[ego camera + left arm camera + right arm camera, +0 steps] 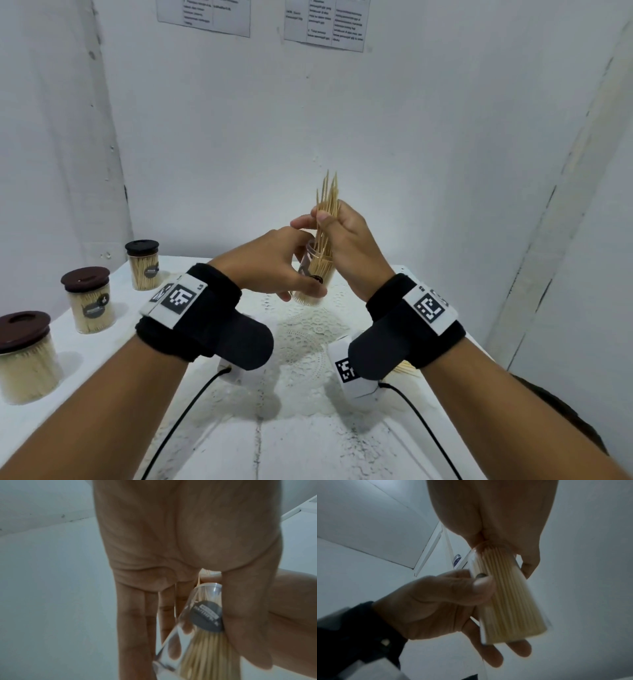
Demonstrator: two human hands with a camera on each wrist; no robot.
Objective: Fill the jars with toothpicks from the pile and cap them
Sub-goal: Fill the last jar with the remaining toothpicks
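Open jar (313,274): clear, uncapped, tilted, held above the table (308,438) at center, part-filled w/ toothpicks. Left hand (270,260) grips jar body; thumb on dark label, fingers (135,615) behind the wall. Right hand (346,240) pinches a toothpick bundle (328,202) between thumb and fingertips; lower ends inside jar mouth, tips fanned upward. Loose toothpicks (406,368) lie on table under right wrist. Three capped jars (90,299), full, brown lids, stand in a row along table's left edge.
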